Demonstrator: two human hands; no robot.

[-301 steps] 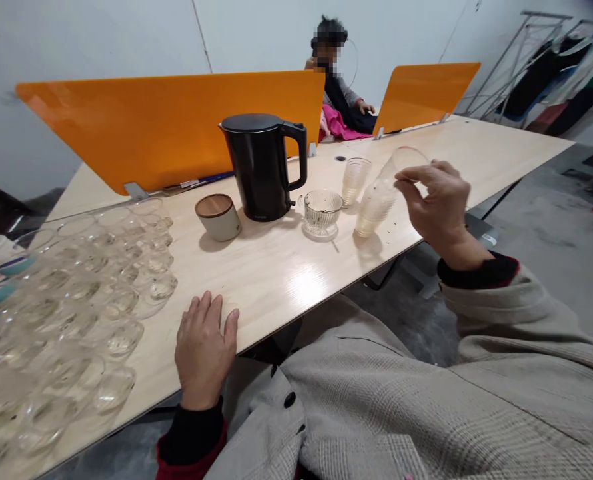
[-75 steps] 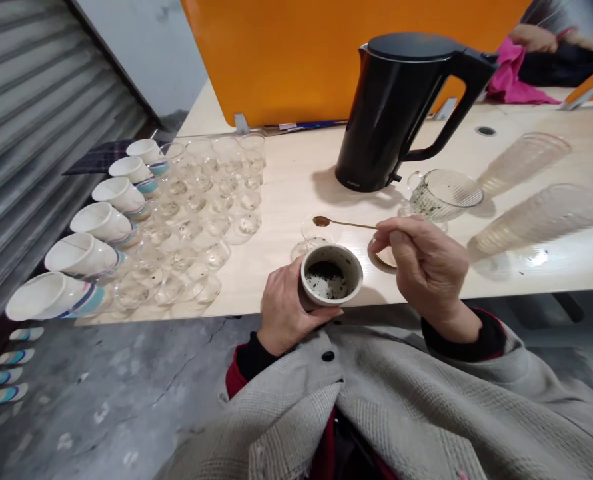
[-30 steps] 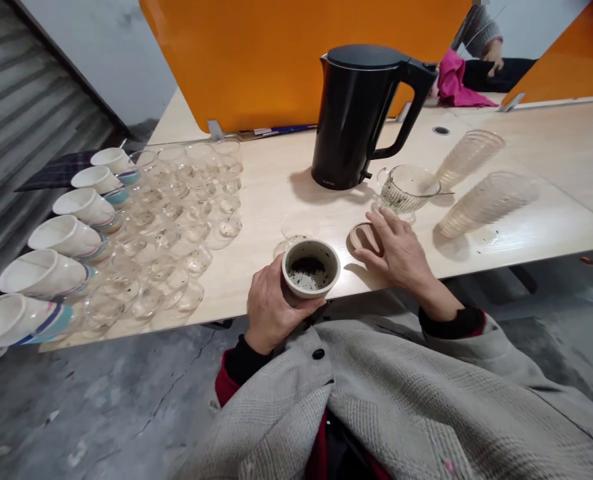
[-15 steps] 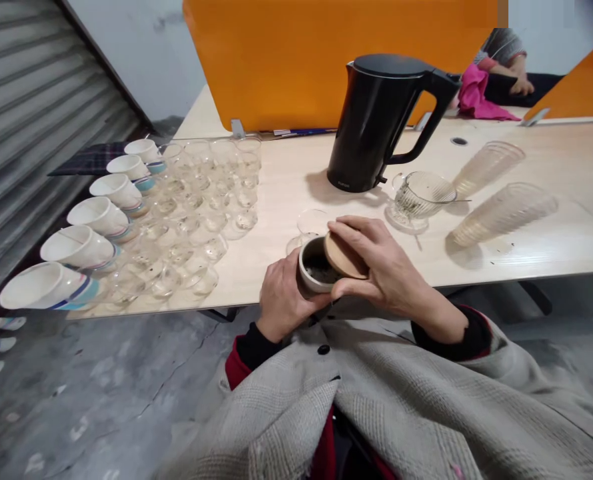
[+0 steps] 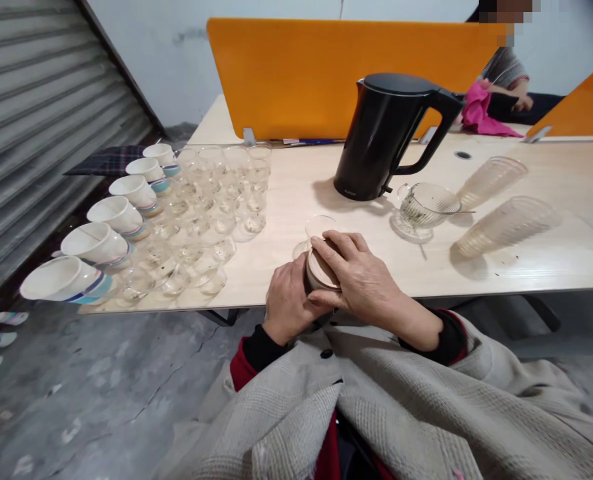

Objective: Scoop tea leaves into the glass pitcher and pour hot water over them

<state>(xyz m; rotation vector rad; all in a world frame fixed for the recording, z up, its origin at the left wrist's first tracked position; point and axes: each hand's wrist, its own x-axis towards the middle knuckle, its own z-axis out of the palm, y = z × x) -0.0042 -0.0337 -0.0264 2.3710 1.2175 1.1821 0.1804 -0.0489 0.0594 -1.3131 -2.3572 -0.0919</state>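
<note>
My left hand (image 5: 289,298) is wrapped round a small pale jar (image 5: 318,275) at the table's front edge. A round wooden lid (image 5: 325,265) sits on the jar's mouth, and my right hand (image 5: 359,280) grips it from above and the right. The jar's contents are hidden under the lid. Just beyond my hands stands a clear plastic cup (image 5: 320,225), partly covered by them. To the right of it is a ribbed glass cup (image 5: 429,203) with dark leafy bits inside and a thin metal handle resting across its rim.
A black electric kettle (image 5: 384,137) stands behind my hands, before an orange divider (image 5: 296,80). Two stacks of plastic cups (image 5: 509,223) lie at right. Several clear cups (image 5: 211,220) and white mugs (image 5: 94,243) fill the left. Across the table are a person's hands (image 5: 522,100) and a pink cloth (image 5: 478,107).
The wooden lid has gone from tilted beside the open jar, with dark contents showing, to lying over its mouth. My right hand moved left with it. The camera view has shifted slightly.
</note>
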